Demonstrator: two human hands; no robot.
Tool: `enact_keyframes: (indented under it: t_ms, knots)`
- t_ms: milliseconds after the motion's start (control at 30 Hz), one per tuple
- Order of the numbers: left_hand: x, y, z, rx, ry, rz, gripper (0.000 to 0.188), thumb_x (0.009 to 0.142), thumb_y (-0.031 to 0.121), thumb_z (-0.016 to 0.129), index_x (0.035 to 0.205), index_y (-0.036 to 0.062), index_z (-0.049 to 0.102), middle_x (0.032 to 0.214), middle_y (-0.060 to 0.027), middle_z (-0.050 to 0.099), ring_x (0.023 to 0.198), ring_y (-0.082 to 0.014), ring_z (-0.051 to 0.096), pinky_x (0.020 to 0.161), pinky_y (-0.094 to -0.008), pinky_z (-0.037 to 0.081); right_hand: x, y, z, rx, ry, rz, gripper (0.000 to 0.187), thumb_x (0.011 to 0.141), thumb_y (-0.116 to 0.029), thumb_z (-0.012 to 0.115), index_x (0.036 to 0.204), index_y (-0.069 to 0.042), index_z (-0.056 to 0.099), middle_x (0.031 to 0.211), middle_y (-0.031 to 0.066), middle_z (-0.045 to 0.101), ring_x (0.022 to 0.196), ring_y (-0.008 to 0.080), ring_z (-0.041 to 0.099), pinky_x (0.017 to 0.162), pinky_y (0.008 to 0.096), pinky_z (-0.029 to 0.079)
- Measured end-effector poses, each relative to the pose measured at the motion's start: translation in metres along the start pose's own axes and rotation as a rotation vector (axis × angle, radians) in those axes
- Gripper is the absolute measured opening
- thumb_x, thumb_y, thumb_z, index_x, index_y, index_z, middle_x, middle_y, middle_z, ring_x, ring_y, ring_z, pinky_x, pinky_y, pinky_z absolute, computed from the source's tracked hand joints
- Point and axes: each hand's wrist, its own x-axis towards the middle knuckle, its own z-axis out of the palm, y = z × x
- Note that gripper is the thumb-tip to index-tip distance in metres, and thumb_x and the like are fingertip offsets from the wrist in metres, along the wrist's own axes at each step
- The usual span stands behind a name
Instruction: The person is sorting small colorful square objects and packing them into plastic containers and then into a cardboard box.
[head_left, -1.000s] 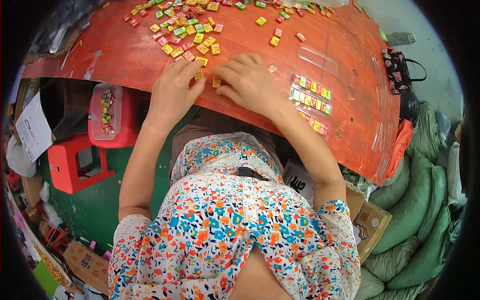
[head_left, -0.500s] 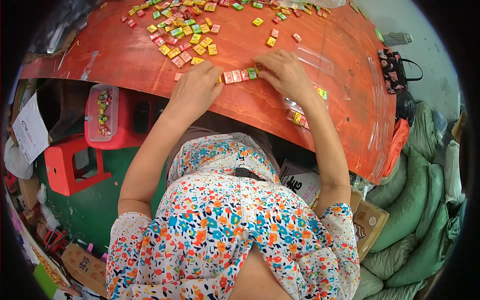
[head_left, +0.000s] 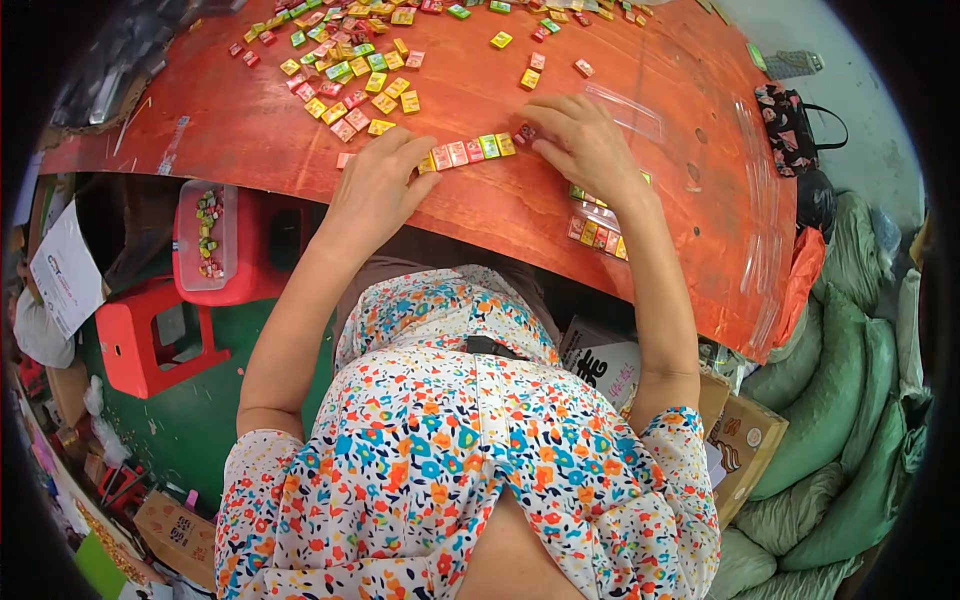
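Red tabletop [head_left: 690, 240], green floor [head_left: 190, 435] — left fingers [head_left: 410, 151] closed round box row's [head_left: 467, 152] end, right fingers [head_left: 550, 115] (likewise) round red box [head_left: 524, 134].

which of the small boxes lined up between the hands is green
The small green rectangular box, second from the right end, between a reddish box and a yellow box; none of the others visible there is green.

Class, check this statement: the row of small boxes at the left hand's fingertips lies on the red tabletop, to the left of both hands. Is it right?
Not quite: the head view shows the row of small boxes between the left hand and right hand, on the red tabletop.
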Motion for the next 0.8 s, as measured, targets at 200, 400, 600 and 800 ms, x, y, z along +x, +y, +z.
enact_keyframes:
  t_ms: [200,400,600,800]
  knots:
    - [0.004,0.001,0.001,0.026,-0.05,-0.045,0.028,0.078,0.01,0.072,0.103,0.0013,0.062,0.09,-0.0141,0.056,0.086,-0.0349,0.061,0.071,-0.0444,0.05,0.002,0.004,0.002,-0.068,-0.146,-0.035,0.027,0.083,-0.013,0.065,0.11,-0.011,0.067,0.107,0.006,0.066,0.103,0.0266,0.058,0.089,0.0401,0.045]
    - [0.005,0.0,0.005,-0.025,-0.051,-0.043,0.029,0.078,0.01,0.072,0.105,0.0022,0.062,0.092,-0.0144,0.057,0.087,-0.035,0.061,0.072,-0.0442,0.05,0.003,0.003,0.005,-0.156,-0.075,0.103,0.018,0.084,-0.02,0.065,0.097,-0.008,0.069,0.089,0.0074,0.067,0.09,0.0275,0.061,0.083,0.0399,0.047]
    - [-0.006,-0.001,-0.008,-0.04,-0.008,-0.121,0.035,0.08,0.014,0.072,0.111,0.0012,0.062,0.099,-0.0154,0.059,0.091,-0.0352,0.061,0.075,-0.0436,0.051,0.003,0.003,0.003,-0.134,-0.05,0.193,0.021,0.082,-0.023,0.067,0.094,-0.006,0.069,0.087,0.0092,0.067,0.086,0.0289,0.061,0.079,0.0403,0.048]
    - [0.007,-0.023,-0.021,0.136,0.127,-0.124,0.025,0.085,0.014,0.067,0.107,0.0021,0.064,0.099,-0.014,0.06,0.091,-0.0336,0.061,0.077,-0.0435,0.051,0.006,-0.002,-0.005,-0.112,-0.124,0.248,0.024,0.083,-0.023,0.067,0.099,-0.005,0.069,0.091,0.0101,0.066,0.087,0.0299,0.061,0.08,0.0406,0.048]
